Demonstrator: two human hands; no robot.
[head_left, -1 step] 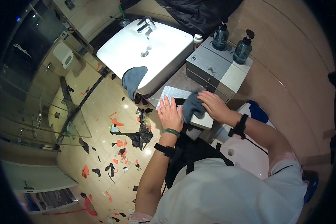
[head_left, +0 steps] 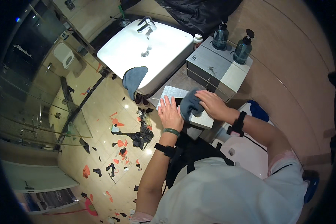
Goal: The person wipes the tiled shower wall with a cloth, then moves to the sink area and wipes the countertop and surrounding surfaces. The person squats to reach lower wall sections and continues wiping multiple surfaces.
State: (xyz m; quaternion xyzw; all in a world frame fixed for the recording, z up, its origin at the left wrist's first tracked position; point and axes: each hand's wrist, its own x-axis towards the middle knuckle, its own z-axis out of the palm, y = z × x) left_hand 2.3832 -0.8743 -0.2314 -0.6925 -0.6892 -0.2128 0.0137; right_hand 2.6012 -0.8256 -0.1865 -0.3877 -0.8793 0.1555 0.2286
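A silver-and-white box [head_left: 202, 121] with a dark opening in its top, like a tissue box, lies on the grey counter in front of me. My left hand [head_left: 170, 114] rests flat on its left part, fingers stretched out. On its right side, my right hand [head_left: 212, 104] holds a bunched grey-blue cloth [head_left: 190, 105] against the top, fingers curled over the cloth's edge. The cloth partly covers the dark opening. Another grey-blue cloth [head_left: 135, 79] drapes over the near corner of the white washbasin [head_left: 114, 48].
A grey drawer box [head_left: 209, 61] on the counter carries two blue pump bottles, one [head_left: 242, 50] nearer. A pink-white basin [head_left: 246, 155] stands low at right. Black and orange scraps [head_left: 140, 138] litter the tiled floor at left, near a glass partition [head_left: 37, 119].
My right hand and the cloth have shifted slightly to the left over the box. My left hand has stayed in place.
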